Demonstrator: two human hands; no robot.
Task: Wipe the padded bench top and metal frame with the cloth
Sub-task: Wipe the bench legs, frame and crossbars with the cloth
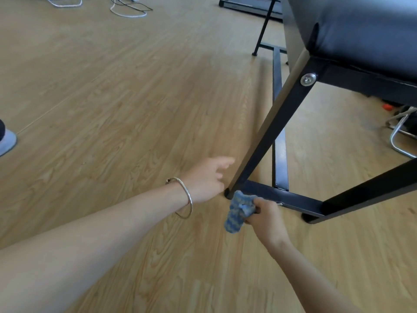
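Observation:
The bench's black padded top fills the upper right corner. Its black metal frame slants down to the wooden floor, with a low crossbar joining two feet. My right hand grips a blue and white cloth against the crossbar's left end, beside the leg's foot. My left hand hovers just left of that leg's base, fingers relaxed and holding nothing. A silver bangle circles my left wrist.
White and black cables lie on the floor at the top. A grey shoe shows at the left edge. A chrome tube frame and an orange object sit under the bench at right.

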